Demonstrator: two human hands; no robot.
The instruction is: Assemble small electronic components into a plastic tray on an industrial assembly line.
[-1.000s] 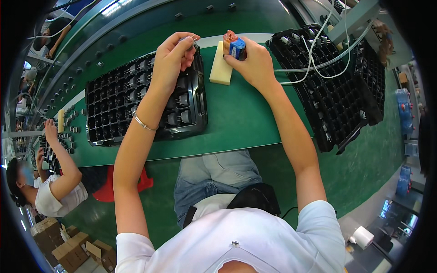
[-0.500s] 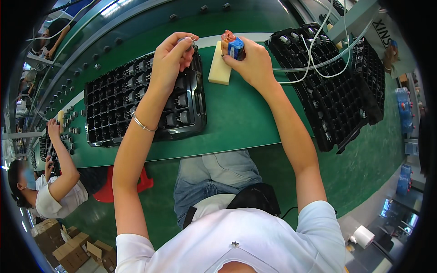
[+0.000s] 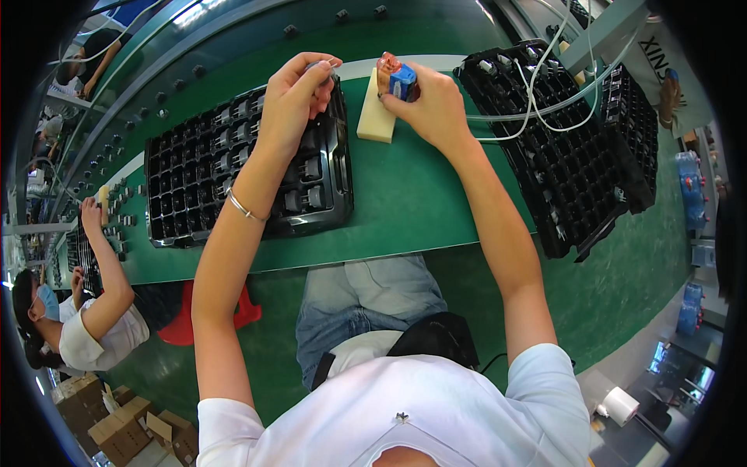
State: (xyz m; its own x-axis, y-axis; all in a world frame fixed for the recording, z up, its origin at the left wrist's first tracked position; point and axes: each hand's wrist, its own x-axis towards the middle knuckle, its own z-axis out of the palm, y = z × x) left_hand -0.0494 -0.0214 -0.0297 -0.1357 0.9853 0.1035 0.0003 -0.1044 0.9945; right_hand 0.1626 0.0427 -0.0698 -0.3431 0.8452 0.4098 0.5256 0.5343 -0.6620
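Note:
My left hand (image 3: 292, 97) is closed in a pinch above the right end of a black compartment tray (image 3: 348, 183). Between its fingertips shows a bit of a small grey part (image 3: 330, 71); the rest is hidden. My right hand (image 3: 436, 105) is wrapped round a small blue and orange-brown thing (image 3: 401, 81) whose kind I cannot make out. Under and beside that thing lies a pale yellow block (image 3: 377, 123) on the green table. Several grey parts (image 3: 303, 198) with metal prongs sit in the tray's compartments.
A second black tray (image 3: 560, 148) stands at the right, with clear tubes (image 3: 506, 118) running across it. Loose small parts (image 3: 117, 233) line the belt at the left. A co-worker (image 3: 101, 311) sits at far left, near a red stool (image 3: 247, 310).
Both my hands keep their grips and have hardly moved. The loose parts at the back have shifted slightly left. The co-worker's head and raised arm have moved a little.

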